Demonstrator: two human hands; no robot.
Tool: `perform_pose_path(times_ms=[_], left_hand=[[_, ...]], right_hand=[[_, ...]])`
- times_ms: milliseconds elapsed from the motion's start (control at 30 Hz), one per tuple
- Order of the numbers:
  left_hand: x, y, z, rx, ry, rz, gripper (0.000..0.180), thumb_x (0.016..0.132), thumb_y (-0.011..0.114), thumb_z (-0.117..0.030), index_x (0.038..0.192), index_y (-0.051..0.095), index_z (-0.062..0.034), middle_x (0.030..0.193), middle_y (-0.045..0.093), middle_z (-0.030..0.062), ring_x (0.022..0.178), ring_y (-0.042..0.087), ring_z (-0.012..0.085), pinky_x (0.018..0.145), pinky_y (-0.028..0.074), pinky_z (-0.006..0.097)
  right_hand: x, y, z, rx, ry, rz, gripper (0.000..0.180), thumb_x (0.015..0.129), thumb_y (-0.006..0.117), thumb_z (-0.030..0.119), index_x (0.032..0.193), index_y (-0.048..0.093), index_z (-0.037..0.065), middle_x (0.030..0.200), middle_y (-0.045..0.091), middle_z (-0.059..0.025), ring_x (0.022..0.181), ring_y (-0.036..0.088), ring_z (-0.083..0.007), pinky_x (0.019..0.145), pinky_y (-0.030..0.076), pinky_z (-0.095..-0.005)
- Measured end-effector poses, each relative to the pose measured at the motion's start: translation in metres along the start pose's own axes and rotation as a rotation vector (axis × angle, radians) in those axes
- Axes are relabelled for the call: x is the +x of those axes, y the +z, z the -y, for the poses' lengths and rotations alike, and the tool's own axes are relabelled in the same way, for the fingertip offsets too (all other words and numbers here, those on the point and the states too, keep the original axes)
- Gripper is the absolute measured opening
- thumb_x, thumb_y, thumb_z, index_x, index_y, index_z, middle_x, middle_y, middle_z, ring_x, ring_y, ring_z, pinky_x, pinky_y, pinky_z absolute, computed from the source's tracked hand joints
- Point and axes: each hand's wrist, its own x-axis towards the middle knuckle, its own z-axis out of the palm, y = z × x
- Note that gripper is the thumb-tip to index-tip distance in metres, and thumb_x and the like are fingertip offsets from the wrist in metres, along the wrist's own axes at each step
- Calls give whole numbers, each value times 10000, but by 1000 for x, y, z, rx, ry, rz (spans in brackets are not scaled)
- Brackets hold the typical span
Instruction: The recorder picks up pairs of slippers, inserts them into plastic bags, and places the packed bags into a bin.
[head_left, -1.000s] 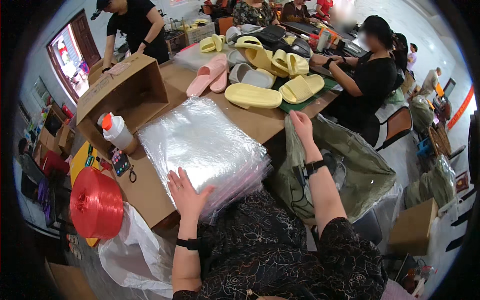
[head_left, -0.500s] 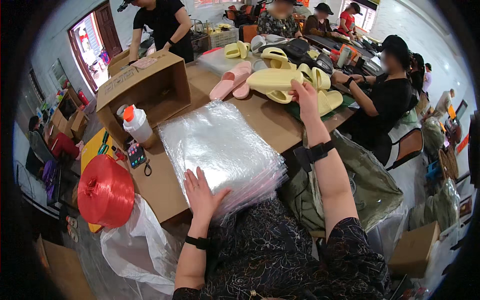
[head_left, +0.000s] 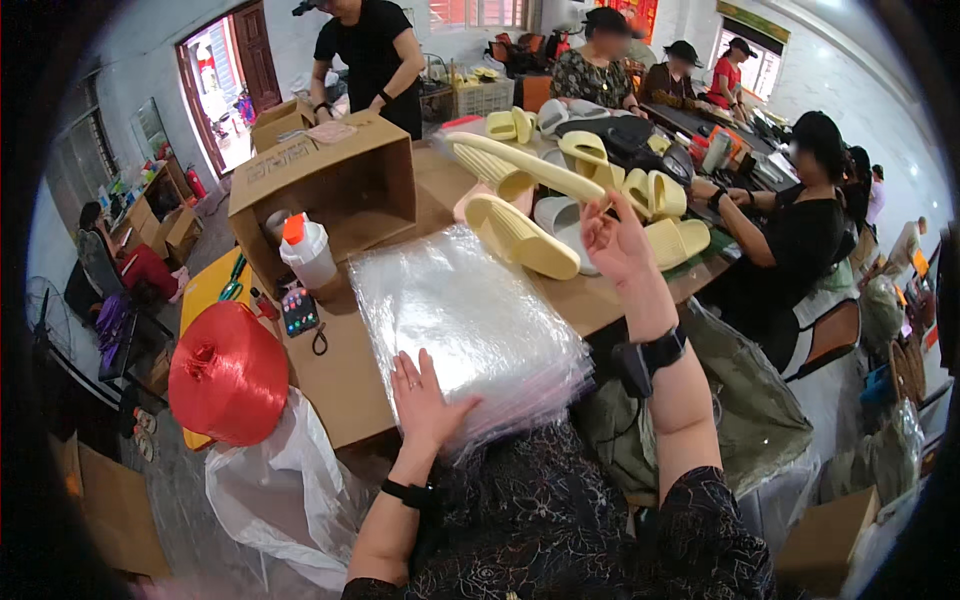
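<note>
My left hand (head_left: 430, 405) lies flat, fingers spread, on a stack of clear plastic bags (head_left: 460, 290) at the table's near edge. Raised beyond the stack, my right hand (head_left: 618, 240) pinches one end of a pale yellow slipper (head_left: 545, 168), which is tilted on its side, its ribbed strap facing left. Just below it is another yellow slipper (head_left: 525, 238), sole down. Pink slippers (head_left: 468, 205) are mostly hidden behind these two. A grey slipper (head_left: 562, 222) and more yellow slippers (head_left: 678, 243) lie beside my right hand.
An open cardboard box (head_left: 330, 190) lies on its side at the left, near a white bottle with an orange cap (head_left: 308, 250) and a phone (head_left: 298, 312). A red twine roll (head_left: 228, 373) stands at the table's left edge. Co-workers (head_left: 790, 220) stand or sit around.
My right hand has turned the yellow slipper from lying level to tilted on its side. A second yellow slipper now shows nearer the bags, covering the pink pair. My left hand stays on the bags.
</note>
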Motion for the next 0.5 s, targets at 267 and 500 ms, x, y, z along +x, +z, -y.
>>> perform_pose_path(times_ms=[267,500], left_hand=[[-5,-3,-1,-13,-1,13,1213,733,645,-771,1498,242,80,1509,225,419,1451,168,519,1197,130,546],[1,1,1,2,-8,36,1210,736,644,-762,1505,231,75,1510,205,430,1451,175,519,1197,124,548]], right_hand=[[-58,60,-17,68,-45,308,385,978,645,279,1173,592,-49,987,674,-80,874,681,-131,661,543,-247],[-76,64,-52,255,122,294,422,974,649,265,1217,561,-67,1109,640,-133,878,679,-150,710,562,-245]])
